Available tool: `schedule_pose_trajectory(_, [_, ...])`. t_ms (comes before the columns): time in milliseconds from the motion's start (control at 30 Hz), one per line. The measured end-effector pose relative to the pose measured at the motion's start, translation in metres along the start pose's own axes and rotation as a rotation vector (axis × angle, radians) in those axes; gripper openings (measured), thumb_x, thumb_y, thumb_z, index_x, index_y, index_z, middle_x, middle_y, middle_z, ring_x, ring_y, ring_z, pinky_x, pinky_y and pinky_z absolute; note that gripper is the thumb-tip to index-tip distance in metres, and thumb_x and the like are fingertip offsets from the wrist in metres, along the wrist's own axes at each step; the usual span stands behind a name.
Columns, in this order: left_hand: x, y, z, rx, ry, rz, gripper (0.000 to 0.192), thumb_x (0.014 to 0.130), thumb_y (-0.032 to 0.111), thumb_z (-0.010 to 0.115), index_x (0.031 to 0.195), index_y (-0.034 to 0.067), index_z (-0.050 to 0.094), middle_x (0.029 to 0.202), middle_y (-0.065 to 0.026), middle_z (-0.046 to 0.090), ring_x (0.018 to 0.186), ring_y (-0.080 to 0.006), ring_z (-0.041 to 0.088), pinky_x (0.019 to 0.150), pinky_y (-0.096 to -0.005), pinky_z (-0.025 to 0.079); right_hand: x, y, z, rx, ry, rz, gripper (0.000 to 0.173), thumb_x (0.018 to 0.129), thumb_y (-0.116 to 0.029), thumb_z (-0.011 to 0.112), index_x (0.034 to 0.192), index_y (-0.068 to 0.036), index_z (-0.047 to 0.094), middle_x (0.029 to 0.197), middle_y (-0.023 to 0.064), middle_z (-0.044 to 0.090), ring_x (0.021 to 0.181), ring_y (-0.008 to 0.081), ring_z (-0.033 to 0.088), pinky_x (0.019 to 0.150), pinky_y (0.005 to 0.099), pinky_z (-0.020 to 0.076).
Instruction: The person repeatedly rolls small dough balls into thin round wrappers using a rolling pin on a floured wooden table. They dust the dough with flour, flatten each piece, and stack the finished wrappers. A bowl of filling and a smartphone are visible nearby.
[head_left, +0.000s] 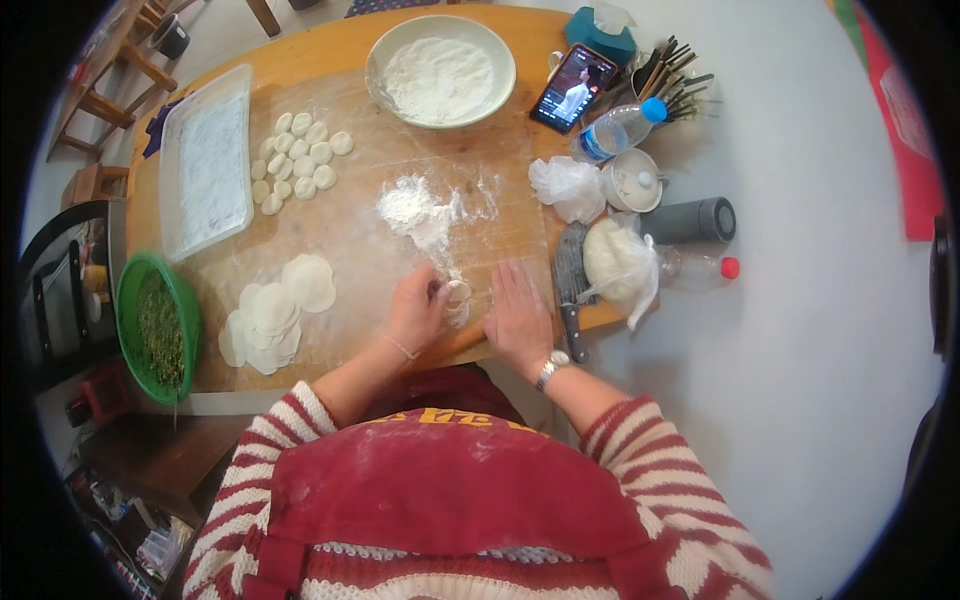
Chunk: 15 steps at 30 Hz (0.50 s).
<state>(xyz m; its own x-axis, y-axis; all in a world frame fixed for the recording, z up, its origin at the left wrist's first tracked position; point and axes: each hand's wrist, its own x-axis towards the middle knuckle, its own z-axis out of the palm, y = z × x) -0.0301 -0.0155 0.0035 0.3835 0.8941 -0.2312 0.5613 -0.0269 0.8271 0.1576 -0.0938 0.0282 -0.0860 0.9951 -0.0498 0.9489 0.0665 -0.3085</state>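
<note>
My left hand (416, 304) has its thumb and fingertips at the edge of a small dough disc (458, 292) near the front of the floured wooden board (360, 225). Whether it grips the disc is unclear. My right hand (517, 319) lies palm down to the right of the disc, fingers stretched forward; anything beneath it is hidden. Loose flour (416, 210) is heaped just beyond both hands. Thin round dough wrappers (274, 315) overlap in a pile at the left, and several small flattened dough pieces (300, 146) lie farther back.
A flour bowl (504, 90) and a floured plastic tray (244, 165) stand behind. A green basin of chopped filling (195, 330) is at the left. At the right are a cleaver (574, 330), bagged dough (615, 259), a water bottle (615, 133), a phone (574, 88) and a dark flask (686, 220).
</note>
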Motion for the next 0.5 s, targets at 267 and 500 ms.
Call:
schedule_pose_trajectory(267, [0.001, -0.009, 0.01, -0.05, -0.048, 0.112, 0.01, 0.091, 0.009, 0.07, 0.096, 0.001, 0.067, 0.094, -0.0203, 0.071, 0.087, -0.0402, 0.067, 0.08, -0.047, 0.054, 0.073, 0.006, 0.032, 0.047, 0.07, 0.063, 0.076, 0.095, -0.029, 0.056, 0.153, 0.012, 0.033, 0.16, 0.03, 0.037, 0.15, 0.0434, 0.033, 0.126, 0.0507, 0.0234])
schedule_pose_trajectory(500, [0.002, -0.005, 0.007, 0.198, -0.065, 0.217, 0.01, 0.089, 0.009, 0.07, 0.096, 0.003, 0.068, 0.097, -0.0195, 0.07, 0.09, -0.0412, 0.066, 0.082, -0.0475, 0.053, -0.006, -0.001, -0.002, 0.039, -0.045, 0.015, 0.075, 0.095, -0.03, 0.057, 0.154, 0.01, 0.033, 0.16, 0.0294, 0.037, 0.15, 0.043, 0.034, 0.125, 0.0506, 0.0239])
